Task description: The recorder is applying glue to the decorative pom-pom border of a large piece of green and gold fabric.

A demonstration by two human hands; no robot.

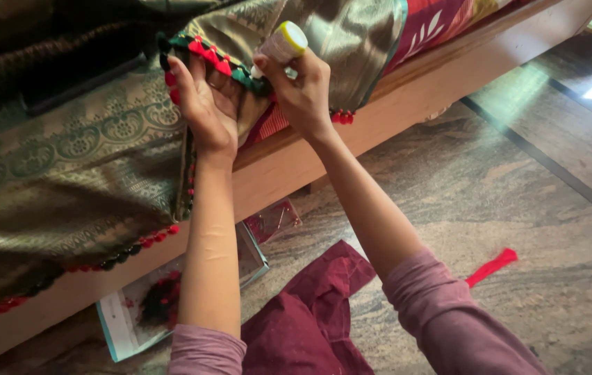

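At the bed's (407,104) wooden edge, the left hand (206,104) pinches the soft, limp tasselled border (216,62); the right hand (303,90) clamps a light, rigid glue bottle (282,43) by its body.

Trim held, bottle tipped at fabric edge.

My left hand (206,104) pinches the red-and-green tassel trim (219,64) of the brocade fabric (87,160); my right hand (303,90) grips a small yellow-capped bottle (281,45), nozzle touching the trim.

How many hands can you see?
2. The left hand holds up the tasselled edge of the green cloth. The right hand, beside it, grips a small bottle with a yellow cap. No other hands show.
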